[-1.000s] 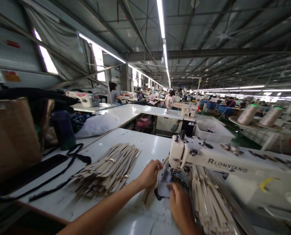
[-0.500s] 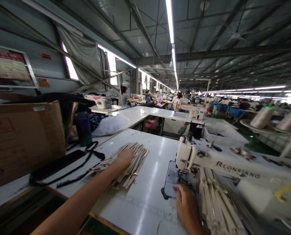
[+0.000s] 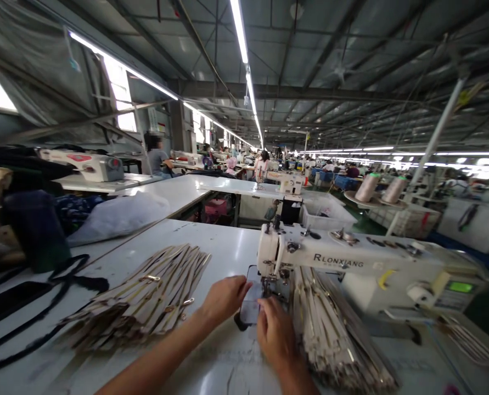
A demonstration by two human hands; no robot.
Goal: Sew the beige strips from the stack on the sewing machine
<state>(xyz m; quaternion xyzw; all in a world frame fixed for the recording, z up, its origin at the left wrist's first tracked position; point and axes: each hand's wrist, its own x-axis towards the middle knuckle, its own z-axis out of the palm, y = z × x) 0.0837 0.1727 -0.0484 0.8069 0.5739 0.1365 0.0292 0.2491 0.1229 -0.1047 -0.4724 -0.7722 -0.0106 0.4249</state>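
Note:
My left hand (image 3: pixel 226 299) is closed in a pinch at the left side of the sewing machine's (image 3: pixel 351 266) needle area. Close beside it, my right hand (image 3: pixel 276 329) is also pinched, its fingertips near the presser foot. Whatever lies between the fingers is too small to make out. Under both hands is the smooth plate (image 3: pixel 250 311) of the machine bed. A fanned bundle of pale fabric strips (image 3: pixel 145 299) with metal hooks and rings lies left of my left arm. Another bundle of strips (image 3: pixel 326 329) lies under the machine arm, right of my right hand.
Black straps (image 3: pixel 69 280) and a dark flat object (image 3: pixel 13 302) lie at the left edge. A white plastic bag (image 3: pixel 118 216) sits beyond them. Thread cones (image 3: pixel 367 187) stand at the right, behind a white bin (image 3: pixel 329 211). Other people work farther back.
My left hand has left the left-hand strip bundle and come over to the needle area beside my right hand. The view has turned to the right.

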